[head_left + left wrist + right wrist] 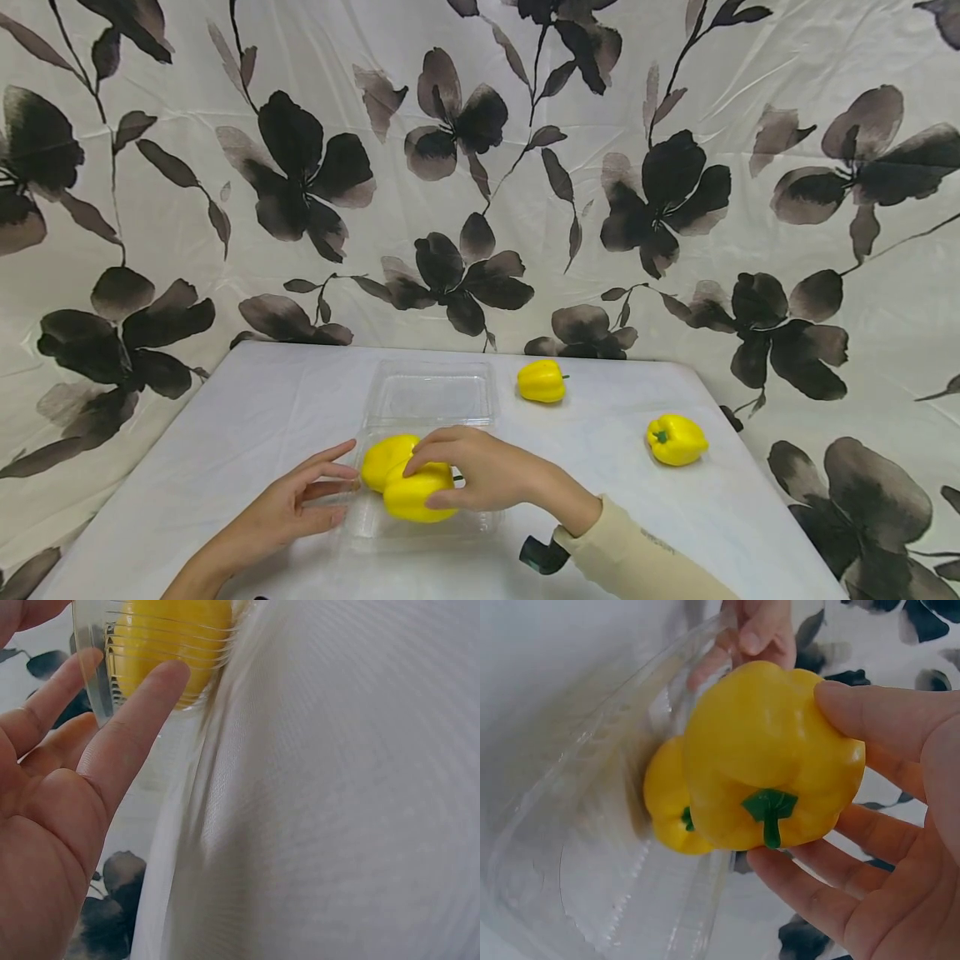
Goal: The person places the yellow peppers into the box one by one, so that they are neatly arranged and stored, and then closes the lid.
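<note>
My right hand (pixel 483 471) holds a yellow bell pepper (pixel 416 498) with a green stem, thumb on one side and fingers on the other. In the right wrist view this pepper (pixel 761 750) is over the clear plastic clamshell container (pixel 592 862). A second yellow bell pepper (pixel 381 458) lies inside the container, at its left, partly hidden behind the held one. My left hand (pixel 288 508) is at the container's left side, fingers extended. In the left wrist view, a fingertip (pixel 174 673) rests against the ribbed clear wall.
The container's clear lid (pixel 431 396) is folded back, away from me. Two more yellow bell peppers lie on the white-covered table: one pepper (pixel 542 382) right of the lid, another pepper (pixel 677 440) farther right. A floral cloth (pixel 555 208) hangs behind the table.
</note>
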Demonstrator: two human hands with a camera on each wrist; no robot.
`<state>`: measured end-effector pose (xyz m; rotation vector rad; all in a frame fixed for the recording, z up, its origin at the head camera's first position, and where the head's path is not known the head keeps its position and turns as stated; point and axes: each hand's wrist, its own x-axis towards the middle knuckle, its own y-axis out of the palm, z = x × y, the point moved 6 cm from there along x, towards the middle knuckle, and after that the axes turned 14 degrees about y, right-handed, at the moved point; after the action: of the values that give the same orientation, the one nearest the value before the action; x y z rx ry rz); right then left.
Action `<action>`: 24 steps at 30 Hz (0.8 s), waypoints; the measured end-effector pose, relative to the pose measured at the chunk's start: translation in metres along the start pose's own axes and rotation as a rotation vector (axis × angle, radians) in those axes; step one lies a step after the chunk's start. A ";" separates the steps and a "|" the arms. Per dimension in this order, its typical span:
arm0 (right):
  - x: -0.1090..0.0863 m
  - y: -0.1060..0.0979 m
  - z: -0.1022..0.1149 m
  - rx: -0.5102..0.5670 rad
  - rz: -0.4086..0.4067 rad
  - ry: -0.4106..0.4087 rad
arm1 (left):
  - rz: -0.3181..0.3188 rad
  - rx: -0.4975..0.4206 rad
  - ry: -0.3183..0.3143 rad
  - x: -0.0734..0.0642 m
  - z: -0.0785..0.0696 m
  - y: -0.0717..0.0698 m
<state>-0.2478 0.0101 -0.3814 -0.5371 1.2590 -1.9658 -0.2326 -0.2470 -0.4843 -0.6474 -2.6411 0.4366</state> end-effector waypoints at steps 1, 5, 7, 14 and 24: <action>0.001 0.001 0.001 0.002 0.003 -0.002 | 0.000 -0.002 -0.001 0.000 0.000 0.000; 0.005 0.005 0.004 0.002 0.014 -0.022 | 0.004 -0.009 0.001 0.000 -0.001 0.000; 0.007 0.007 0.006 -0.002 0.018 -0.033 | 0.008 -0.009 -0.001 0.000 -0.001 0.000; 0.013 0.014 0.012 -0.005 0.022 -0.065 | 0.008 -0.023 0.006 0.000 -0.001 0.000; 0.019 0.019 0.019 -0.013 0.025 -0.086 | 0.005 -0.031 0.001 0.000 -0.001 0.000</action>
<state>-0.2407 -0.0209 -0.3905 -0.6036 1.2204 -1.8942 -0.2315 -0.2467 -0.4834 -0.6637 -2.6504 0.3979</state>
